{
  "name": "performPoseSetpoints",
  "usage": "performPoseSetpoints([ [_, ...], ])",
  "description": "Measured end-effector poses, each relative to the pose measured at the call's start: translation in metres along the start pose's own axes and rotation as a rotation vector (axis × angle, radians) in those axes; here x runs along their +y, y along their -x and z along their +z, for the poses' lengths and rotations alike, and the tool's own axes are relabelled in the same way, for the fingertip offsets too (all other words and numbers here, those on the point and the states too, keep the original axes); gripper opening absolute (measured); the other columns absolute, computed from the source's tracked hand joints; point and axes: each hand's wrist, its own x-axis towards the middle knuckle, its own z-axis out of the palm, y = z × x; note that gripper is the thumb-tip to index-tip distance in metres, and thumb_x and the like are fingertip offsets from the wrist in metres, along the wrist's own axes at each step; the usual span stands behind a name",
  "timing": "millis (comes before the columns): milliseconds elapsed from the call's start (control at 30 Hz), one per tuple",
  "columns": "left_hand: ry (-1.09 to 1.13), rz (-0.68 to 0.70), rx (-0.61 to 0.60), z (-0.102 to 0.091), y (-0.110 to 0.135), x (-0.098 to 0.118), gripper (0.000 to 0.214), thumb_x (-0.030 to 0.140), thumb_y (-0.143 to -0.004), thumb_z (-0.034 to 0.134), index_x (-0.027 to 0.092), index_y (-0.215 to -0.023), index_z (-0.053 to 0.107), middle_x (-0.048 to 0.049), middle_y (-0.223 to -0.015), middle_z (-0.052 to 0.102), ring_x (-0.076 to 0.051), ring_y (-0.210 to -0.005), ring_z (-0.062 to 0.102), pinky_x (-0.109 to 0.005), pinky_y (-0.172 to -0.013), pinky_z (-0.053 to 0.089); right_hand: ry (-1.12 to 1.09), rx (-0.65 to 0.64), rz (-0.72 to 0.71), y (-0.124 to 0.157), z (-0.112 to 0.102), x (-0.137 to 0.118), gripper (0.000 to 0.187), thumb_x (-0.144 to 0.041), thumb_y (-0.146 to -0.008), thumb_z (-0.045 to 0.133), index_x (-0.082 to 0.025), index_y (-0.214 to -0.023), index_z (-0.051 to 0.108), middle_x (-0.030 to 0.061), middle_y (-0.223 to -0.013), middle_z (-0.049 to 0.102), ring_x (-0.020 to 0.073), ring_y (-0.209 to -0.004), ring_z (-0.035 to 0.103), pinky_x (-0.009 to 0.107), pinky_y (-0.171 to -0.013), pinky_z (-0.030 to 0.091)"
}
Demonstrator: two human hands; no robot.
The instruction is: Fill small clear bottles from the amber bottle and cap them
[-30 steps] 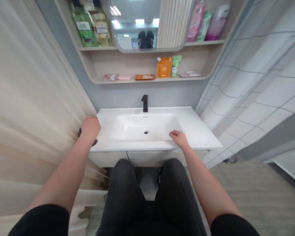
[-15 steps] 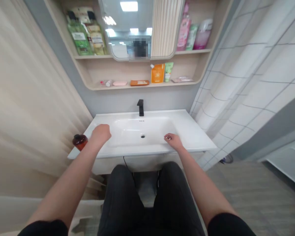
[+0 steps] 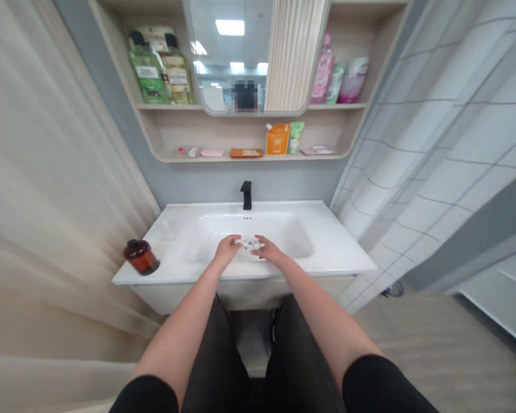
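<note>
Over the front of the white sink basin [image 3: 292, 232], my two hands are brought close together. Between them is a small see-through thing with whitish patches and dark specks [image 3: 249, 244], whose kind I cannot make out. My left hand [image 3: 227, 248] has its fingers closed on the left end of it. At the right end, my right hand [image 3: 267, 250] grips it with bent fingers. Behind the hands, a black faucet [image 3: 246, 195] stands at the back of the basin. A brown bottle with a dark cap [image 3: 141, 257] is on the counter's left corner.
A faint clear shape [image 3: 168, 229] lies on the left counter. Above are a wall cabinet with a mirror [image 3: 227, 57], an orange pouch [image 3: 277, 139], a green tube [image 3: 296, 137] and several bottles. A pale curtain [image 3: 69, 201] hangs left, a checked white curtain [image 3: 417, 172] right.
My left hand has moved right from the left counter and my right hand has moved left, meeting over the basin. The see-through thing now shows between them. The brown bottle is fully uncovered.
</note>
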Motion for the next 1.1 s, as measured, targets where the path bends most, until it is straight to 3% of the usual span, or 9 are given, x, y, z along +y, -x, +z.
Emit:
performPoseSetpoints([
  [100, -0.005, 0.039, -0.044, 0.004, 0.0, -0.007, 0.037, 0.029, -0.076, 0.086, 0.022, -0.111, 0.079, -0.0114, -0.114, 0.081, -0.028, -0.108, 0.075, -0.046, -0.1, 0.059, 0.037, -0.001, 0.022, -0.012, 0.0, 0.012, 0.088, -0.024, -0.066, 0.095, -0.029, -0.147, 0.061, 0.0109, -0.128, 0.073, 0.0182, -0.082, 0.073, 0.03, -0.069, 0.062],
  [267, -0.012, 0.1, -0.175, 0.001, 0.003, -0.013, 0.043, 0.027, -0.083, 0.081, 0.023, -0.126, 0.077, -0.0122, -0.122, 0.081, -0.028, -0.112, 0.076, -0.044, -0.098, 0.059, 0.177, 0.048, -0.184, -0.009, 0.0, 0.022, 0.066, -0.021, -0.059, 0.099, -0.024, -0.118, 0.071, 0.0091, -0.128, 0.073, 0.0245, -0.096, 0.076, 0.038, -0.084, 0.064],
  [500, -0.057, 0.152, -0.157, 0.003, 0.006, -0.008, 0.032, 0.029, -0.088, 0.077, 0.023, -0.119, 0.078, -0.0102, -0.123, 0.081, -0.026, -0.111, 0.075, -0.041, -0.099, 0.057, 0.198, -0.003, -0.257, -0.001, 0.003, 0.012, 0.057, -0.025, -0.067, 0.096, -0.025, -0.119, 0.071, 0.0066, -0.125, 0.076, 0.0216, -0.089, 0.076, 0.036, -0.084, 0.064],
  [667, -0.191, 0.148, 0.001, 0.004, 0.01, -0.006, 0.027, 0.036, -0.085, 0.081, 0.022, -0.107, 0.076, -0.0044, -0.093, 0.076, -0.021, -0.086, 0.07, -0.037, -0.087, 0.056, 0.261, 0.01, -0.272, -0.001, 0.007, 0.011, 0.058, -0.034, -0.067, 0.099, -0.025, -0.117, 0.071, 0.0064, -0.125, 0.076, 0.0193, -0.084, 0.075, 0.035, -0.083, 0.062],
  [733, -0.188, 0.164, 0.007, 0.004, 0.01, -0.006, 0.035, 0.036, -0.081, 0.084, 0.022, -0.111, 0.073, -0.004, -0.095, 0.073, -0.021, -0.088, 0.069, -0.035, -0.084, 0.054, 0.292, 0.013, -0.28, -0.001, 0.007, 0.012, 0.058, -0.038, -0.069, 0.099, -0.025, -0.118, 0.071, 0.0062, -0.124, 0.077, 0.019, -0.083, 0.074, 0.035, -0.084, 0.061],
  [867, -0.022, 0.204, -0.11, 0.003, 0.008, -0.009, 0.072, 0.022, -0.069, 0.087, 0.024, -0.137, 0.063, -0.0106, -0.129, 0.071, -0.024, -0.117, 0.068, -0.034, -0.09, 0.053, 0.31, 0.032, -0.248, -0.002, 0.006, 0.011, 0.051, -0.045, -0.073, 0.097, -0.025, -0.112, 0.071, 0.0055, -0.112, 0.08, 0.0211, -0.085, 0.074, 0.037, -0.089, 0.059],
  [933, 0.027, 0.179, -0.139, 0.001, 0.006, -0.01, 0.08, 0.019, -0.066, 0.087, 0.025, -0.141, 0.059, -0.0102, -0.126, 0.072, -0.025, -0.119, 0.068, -0.036, -0.095, 0.053, 0.31, 0.04, -0.228, -0.002, 0.005, 0.011, 0.052, -0.046, -0.072, 0.097, -0.024, -0.111, 0.071, 0.0045, -0.11, 0.08, 0.0218, -0.088, 0.074, 0.037, -0.091, 0.058],
  [1033, 0.022, 0.143, -0.091, -0.001, 0.004, -0.013, 0.081, 0.021, -0.063, 0.09, 0.023, -0.138, 0.06, -0.0067, -0.111, 0.073, -0.024, -0.111, 0.07, -0.039, -0.099, 0.052, 0.298, 0.045, -0.218, -0.004, 0.004, 0.013, 0.051, -0.047, -0.071, 0.097, -0.024, -0.109, 0.072, 0.0037, -0.109, 0.08, 0.0219, -0.089, 0.074, 0.036, -0.089, 0.058],
  [1100, 0.064, 0.145, -0.086, -0.001, 0.002, -0.015, 0.089, 0.021, -0.061, 0.093, 0.024, -0.142, 0.057, -0.008, -0.117, 0.073, -0.026, -0.117, 0.069, -0.04, -0.102, 0.05, 0.278, 0.032, -0.221, -0.005, 0.003, 0.015, 0.052, -0.047, -0.07, 0.097, -0.024, -0.109, 0.072, 0.0038, -0.109, 0.079, 0.0219, -0.089, 0.074, 0.035, -0.086, 0.058],
])
